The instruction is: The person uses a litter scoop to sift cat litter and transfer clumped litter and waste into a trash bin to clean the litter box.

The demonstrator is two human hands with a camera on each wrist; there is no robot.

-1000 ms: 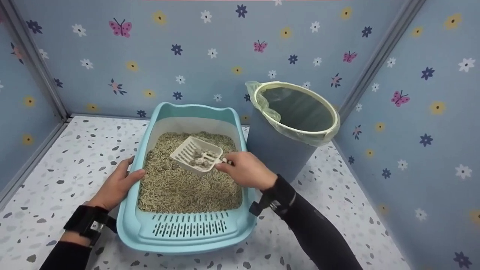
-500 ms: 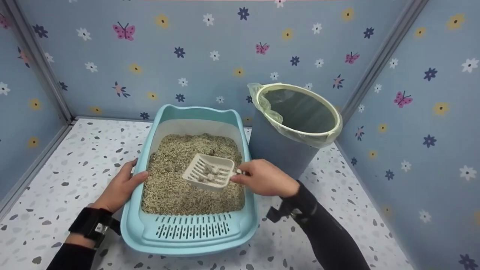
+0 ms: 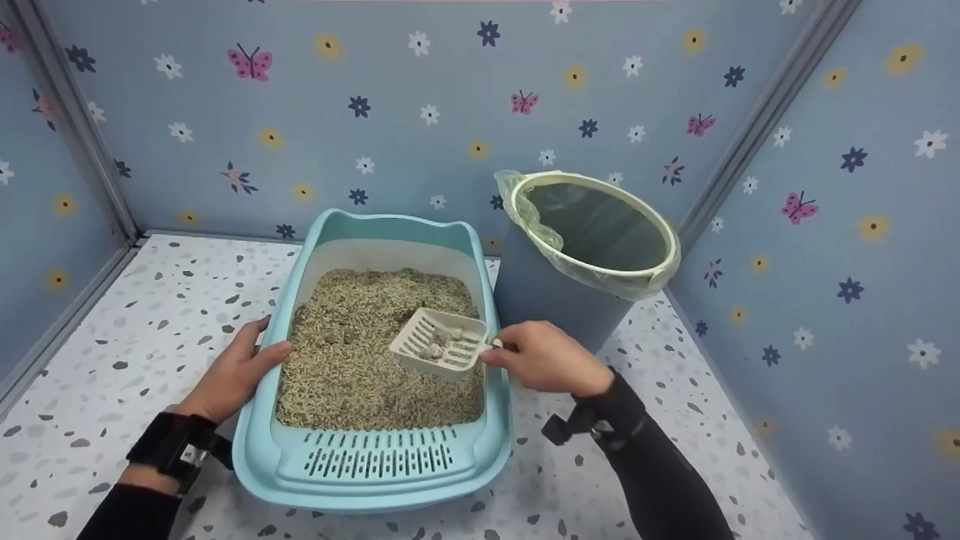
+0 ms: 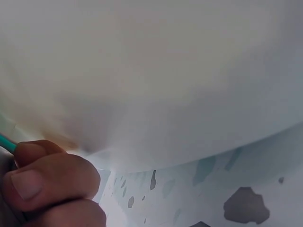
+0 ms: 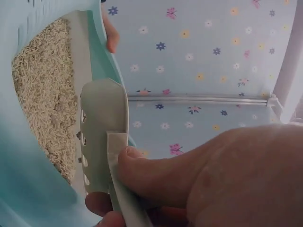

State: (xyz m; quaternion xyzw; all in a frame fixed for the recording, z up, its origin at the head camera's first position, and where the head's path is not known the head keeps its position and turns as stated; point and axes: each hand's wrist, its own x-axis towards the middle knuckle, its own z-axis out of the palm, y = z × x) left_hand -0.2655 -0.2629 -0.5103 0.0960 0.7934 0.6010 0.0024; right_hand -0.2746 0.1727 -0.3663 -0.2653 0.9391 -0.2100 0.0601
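Head view: our right fingers (image 3: 504, 360) aptly pinch the scoop (image 3: 436, 366), likely light, stiff, by its handle (image 5: 127, 203); left fingers (image 3: 268, 357) grip the tray (image 3: 375, 484).

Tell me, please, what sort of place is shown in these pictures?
Probably a small pet-care corner or booth: a litter box holds granular litter, the right hand grips a slotted scoop, and a bag-lined bin stands near a flower-patterned wall.
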